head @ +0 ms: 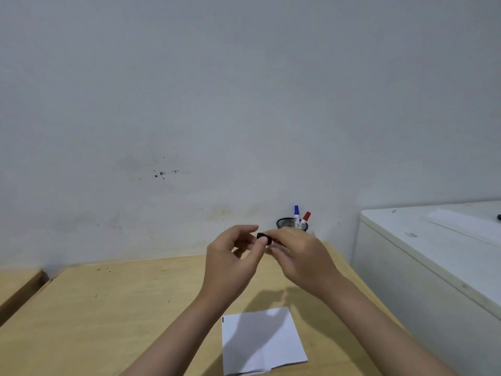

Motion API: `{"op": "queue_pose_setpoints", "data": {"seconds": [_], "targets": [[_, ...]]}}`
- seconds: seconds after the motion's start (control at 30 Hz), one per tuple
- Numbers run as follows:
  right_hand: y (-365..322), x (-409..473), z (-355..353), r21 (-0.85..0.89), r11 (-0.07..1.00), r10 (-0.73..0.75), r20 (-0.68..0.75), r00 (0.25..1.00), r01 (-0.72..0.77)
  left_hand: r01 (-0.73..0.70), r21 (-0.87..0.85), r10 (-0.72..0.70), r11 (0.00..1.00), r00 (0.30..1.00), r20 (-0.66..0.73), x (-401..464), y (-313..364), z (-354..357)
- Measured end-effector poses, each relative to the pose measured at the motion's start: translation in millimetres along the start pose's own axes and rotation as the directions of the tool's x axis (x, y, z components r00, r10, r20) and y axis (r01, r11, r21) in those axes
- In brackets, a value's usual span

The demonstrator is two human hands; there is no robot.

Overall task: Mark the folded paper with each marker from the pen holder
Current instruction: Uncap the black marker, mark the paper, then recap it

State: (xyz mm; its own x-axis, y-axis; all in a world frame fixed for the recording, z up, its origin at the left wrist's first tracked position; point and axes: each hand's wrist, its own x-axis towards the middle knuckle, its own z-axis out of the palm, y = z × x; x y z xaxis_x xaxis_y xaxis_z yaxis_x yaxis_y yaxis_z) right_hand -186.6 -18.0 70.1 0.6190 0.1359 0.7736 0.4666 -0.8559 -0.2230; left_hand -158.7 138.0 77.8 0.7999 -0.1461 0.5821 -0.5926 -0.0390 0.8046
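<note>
Above the wooden surface, the right hand and left hand both pinch a black marker; folded paper lies below, mesh pen holder behind holds blue marker and red marker

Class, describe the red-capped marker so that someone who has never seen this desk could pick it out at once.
Start at the wooden desk and follow its far edge to the wall, where a black mesh pen holder stands. Two markers stick up from it; the red-capped marker is the right-hand one, leaning right, beside the upright blue-capped marker.
</note>
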Motion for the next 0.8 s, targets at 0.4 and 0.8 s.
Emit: {"op": "queue_pose_setpoints", "data": {"seconds": [0.4, 0.8], "targets": [[126, 57, -10, 0.414, 0.823, 0.555, -0.441, 0.706, -0.388, 0.055, 0.355, -0.129, 0.933, 0.973, 0.189, 87, -104, 106], [187, 43, 56, 0.044, 0.676, 0.737, -0.07, 0.672, -0.736, 0.049, 0.346, -0.088, 0.937, 0.991, 0.097, 107, -157, 138]]}}
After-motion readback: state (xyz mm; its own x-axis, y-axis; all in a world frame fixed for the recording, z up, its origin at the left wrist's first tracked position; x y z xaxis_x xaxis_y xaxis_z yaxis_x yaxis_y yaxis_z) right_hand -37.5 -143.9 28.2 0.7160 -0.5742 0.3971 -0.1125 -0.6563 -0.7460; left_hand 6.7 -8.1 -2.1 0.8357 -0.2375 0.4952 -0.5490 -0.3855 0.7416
